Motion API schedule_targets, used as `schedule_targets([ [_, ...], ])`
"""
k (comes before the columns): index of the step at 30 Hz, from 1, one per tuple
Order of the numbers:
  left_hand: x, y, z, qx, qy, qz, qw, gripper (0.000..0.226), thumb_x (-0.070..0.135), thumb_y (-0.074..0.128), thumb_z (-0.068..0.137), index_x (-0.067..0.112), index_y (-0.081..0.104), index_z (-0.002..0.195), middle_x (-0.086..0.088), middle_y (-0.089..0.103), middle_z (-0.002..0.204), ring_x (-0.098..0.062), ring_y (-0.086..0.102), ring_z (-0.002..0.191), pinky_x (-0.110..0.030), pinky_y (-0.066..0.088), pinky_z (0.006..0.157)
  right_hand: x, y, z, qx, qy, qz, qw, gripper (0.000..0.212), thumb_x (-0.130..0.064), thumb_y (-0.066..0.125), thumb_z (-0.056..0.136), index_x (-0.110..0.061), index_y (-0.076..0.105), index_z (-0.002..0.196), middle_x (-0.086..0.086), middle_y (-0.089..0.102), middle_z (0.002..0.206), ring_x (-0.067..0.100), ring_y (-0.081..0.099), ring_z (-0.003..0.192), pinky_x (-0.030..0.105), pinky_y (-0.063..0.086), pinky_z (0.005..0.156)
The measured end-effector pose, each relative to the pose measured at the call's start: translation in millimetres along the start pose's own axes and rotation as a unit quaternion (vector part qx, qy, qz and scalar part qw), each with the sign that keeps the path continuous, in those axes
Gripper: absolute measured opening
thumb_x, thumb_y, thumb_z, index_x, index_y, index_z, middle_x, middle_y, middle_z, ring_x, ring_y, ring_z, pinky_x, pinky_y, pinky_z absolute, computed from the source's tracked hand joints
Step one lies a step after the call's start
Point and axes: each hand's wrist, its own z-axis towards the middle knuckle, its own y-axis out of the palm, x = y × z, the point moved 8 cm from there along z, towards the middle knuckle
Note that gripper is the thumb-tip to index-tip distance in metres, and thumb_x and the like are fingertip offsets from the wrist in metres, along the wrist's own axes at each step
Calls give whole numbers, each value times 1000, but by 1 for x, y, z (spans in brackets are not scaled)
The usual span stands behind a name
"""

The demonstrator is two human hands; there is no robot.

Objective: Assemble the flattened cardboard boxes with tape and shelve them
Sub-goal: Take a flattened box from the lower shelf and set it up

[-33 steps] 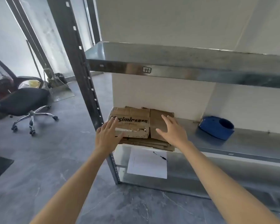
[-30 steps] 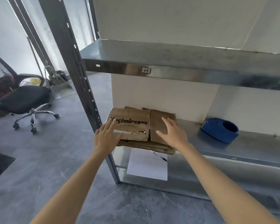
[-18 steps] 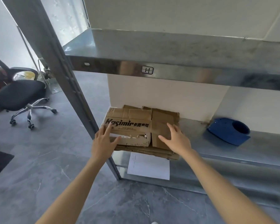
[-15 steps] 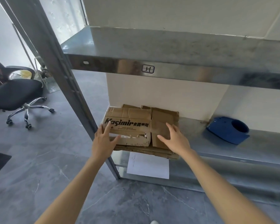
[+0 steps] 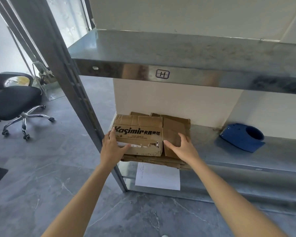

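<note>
A stack of flattened cardboard boxes [image 5: 175, 127] lies at the left end of the middle shelf [image 5: 229, 156]. The top flattened box [image 5: 138, 134] is printed "Kasimir". My left hand [image 5: 112, 147] holds its front left corner, thumb on top and fingers along the left edge. My right hand [image 5: 183, 148] lies on the right part of the stack with its fingers spread, thumb pointing left. A blue tape dispenser [image 5: 241, 137] sits further right on the same shelf, apart from both hands.
A steel upper shelf [image 5: 178, 48] overhangs the stack. The rack's upright post [image 5: 67, 82] stands just left of my left hand. A white paper sheet [image 5: 157, 177] lies on the bottom shelf. A black office chair [image 5: 14, 103] stands on the grey floor at left.
I have moved closer to the rack. My left hand has reached the top box's left corner and closed on it. My right hand has settled flatter on the stack.
</note>
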Motion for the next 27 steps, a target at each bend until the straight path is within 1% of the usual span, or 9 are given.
schedule_targets([
  [4,4,-4,-1,8,16,-35,999,97,48,77,77,22,22,153,0,33,145,-17,39,129,-42,49,95,-3,-2,-1,7,-3,31,999,107,-86,55,69,-33,19,154,5,16,163,32,26,146,55,34,113],
  [6,9,-8,-3,16,32,-53,998,99,49,78,76,22,22,153,3,31,145,-9,40,121,-38,48,91,-4,-7,-4,13,-17,53,998,109,-85,58,67,-33,20,154,4,20,162,29,27,146,53,34,114],
  [8,16,-14,-5,25,44,-67,996,100,48,80,74,22,23,152,5,31,143,-5,39,115,-38,48,91,-5,-13,-9,15,-33,78,996,113,-85,61,62,-34,19,154,2,22,161,27,29,145,50,34,113],
  [12,31,-24,-8,39,56,-101,992,106,42,87,68,20,25,151,7,30,135,-6,40,110,-35,47,93,-8,-31,-19,17,-69,129,989,122,-83,68,54,-37,14,154,-2,21,162,23,27,146,43,31,113],
  [17,54,-32,-6,45,63,-151,986,119,38,92,63,19,18,154,16,23,125,-7,42,112,-28,44,92,-16,-64,-32,30,-128,175,976,135,-73,82,46,-38,12,155,-8,19,160,17,27,144,47,33,116],
  [19,64,-34,-6,48,75,-159,983,112,37,91,64,24,23,152,13,28,130,-10,49,109,-31,50,90,-17,-74,-37,19,-145,183,972,137,-64,88,44,-38,12,155,-11,18,160,15,29,142,44,35,115],
  [22,73,-29,-8,36,92,-176,979,96,32,91,66,29,34,144,5,34,134,-16,54,111,-42,56,91,-13,-80,-42,-8,-158,177,971,134,-46,93,49,-37,12,155,-10,20,160,15,31,142,36,37,108],
  [24,76,-22,-11,27,96,-195,976,91,30,90,67,31,36,140,4,37,133,-18,55,112,-46,55,92,-9,-80,-45,-19,-160,169,972,130,-39,93,55,-34,11,156,-8,21,161,14,30,143,40,35,111],
  [27,86,-11,-20,17,129,-213,968,87,25,89,69,31,35,136,6,44,133,-15,55,113,-46,55,93,-2,-77,-49,-18,-163,171,972,124,-33,91,60,-33,11,156,-7,24,160,6,28,138,42,34,112],
])
